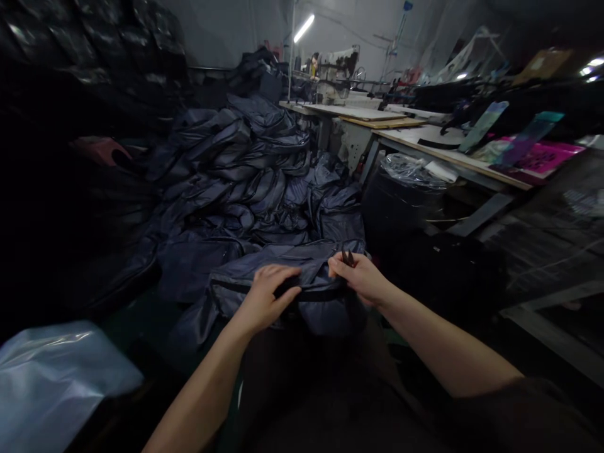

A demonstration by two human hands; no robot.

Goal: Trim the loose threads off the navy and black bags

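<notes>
A dark grey-blue fabric bag with a black band along its side lies across my lap. My left hand rests at the bag's near edge, thumb and fingers apart, gripping nothing that I can see. At the bag's right end, my right hand is closed around small dark thread snips, whose two pointed blades stick up above the fist. Its fingertips are close to the fabric; whether they also pinch it I cannot tell.
A big heap of similar bags rises just ahead. To the right stand worktables and a plastic-lined dark bin. A pale plastic sheet or bag lies at lower left. Sewing equipment stands at the back.
</notes>
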